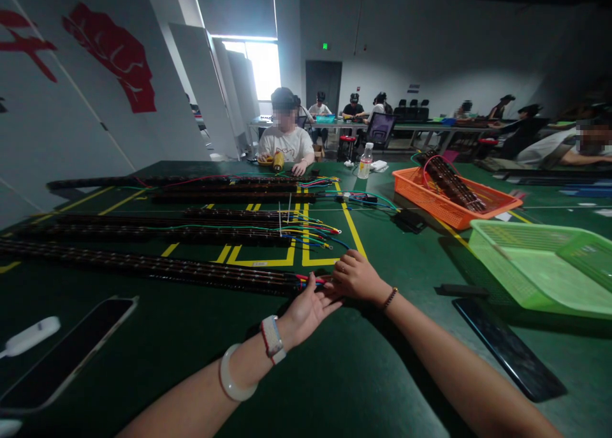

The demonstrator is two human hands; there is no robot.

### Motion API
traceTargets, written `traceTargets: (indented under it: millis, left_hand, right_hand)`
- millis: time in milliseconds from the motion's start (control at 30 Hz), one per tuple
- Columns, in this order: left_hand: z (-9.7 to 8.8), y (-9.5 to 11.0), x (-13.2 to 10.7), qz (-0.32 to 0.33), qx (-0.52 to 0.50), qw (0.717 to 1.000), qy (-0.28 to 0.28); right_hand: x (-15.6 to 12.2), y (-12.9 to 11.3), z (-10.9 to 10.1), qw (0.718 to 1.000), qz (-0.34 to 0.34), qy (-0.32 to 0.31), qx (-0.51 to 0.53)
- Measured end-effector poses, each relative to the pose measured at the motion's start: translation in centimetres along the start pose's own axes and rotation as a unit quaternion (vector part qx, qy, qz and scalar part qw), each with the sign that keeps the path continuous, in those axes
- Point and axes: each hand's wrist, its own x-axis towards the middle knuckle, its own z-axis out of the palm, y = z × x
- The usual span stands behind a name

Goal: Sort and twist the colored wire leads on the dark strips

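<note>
A long dark cable bundle [201, 269] lies across the near side of the green table, its coloured wire ends [306, 280] coming out at the right. My right hand [361, 277] is closed around these wires, knuckles up, and its fingers hide the tips. Just below and to the left, my left hand [303, 310] is turned palm up with fingers stretched out. Its thumb points up beside the wires; whether it touches them I cannot tell. Beyond lie more dark bundles [229, 235] with loose wires and ring terminals at their right ends.
At right stand an orange basket [459, 218] holding a dark bundle and a green basket [521, 288]. Phones [509, 352] lie at both sides. A bottle [365, 162] stands near the far edge. Across the table sits a person [285, 138] beside a yellow tool [278, 162].
</note>
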Motion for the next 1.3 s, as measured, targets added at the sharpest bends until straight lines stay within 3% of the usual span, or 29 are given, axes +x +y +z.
traceTargets:
  millis: [200, 267, 367, 433, 567, 633, 1033, 1300]
  left_hand:
    - [-0.3, -0.1, 0.2, -0.003, -0.01, 1.0, 0.002]
    - [-0.4, -0.1, 0.2, -0.001, -0.006, 1.0, -0.006]
    - [-0.4, -0.1, 0.2, 0.003, 0.006, 1.0, -0.018]
    - [-0.4, -0.2, 0.2, 0.005, 0.017, 1.0, -0.016]
    - [-0.2, -0.2, 0.1, 0.007, 0.028, 1.0, 0.008]
    - [-0.1, -0.2, 0.0, 0.011, 0.025, 1.0, 0.015]
    - [-0.3, -0.1, 0.0, 0.001, 0.018, 1.0, -0.019]
    - [-0.2, -0.1, -0.1, 0.011, 0.019, 1.0, 0.001]
  right_hand:
    - [0.3, 0.1, 0.1, 0.998, -0.046, -0.037, 0.014]
    - [0.5, 0.0, -0.1, 0.998, -0.012, -0.046, 0.044]
    - [0.8, 0.1, -0.2, 0.982, 0.097, -0.061, 0.151]
    - [0.9, 0.2, 0.1, 0.942, 0.188, -0.083, 0.266]
    - [0.8, 0.1, 1.3, 0.829, 0.338, -0.116, 0.43]
    - [0.8, 0.1, 2.0, 0.807, 0.37, -0.109, 0.447]
    - [3.3, 1.5, 3.7, 0.838, 0.372, -0.062, 0.395]
    - [0.4, 0.1, 1.1, 0.902, 0.338, -0.044, 0.265]
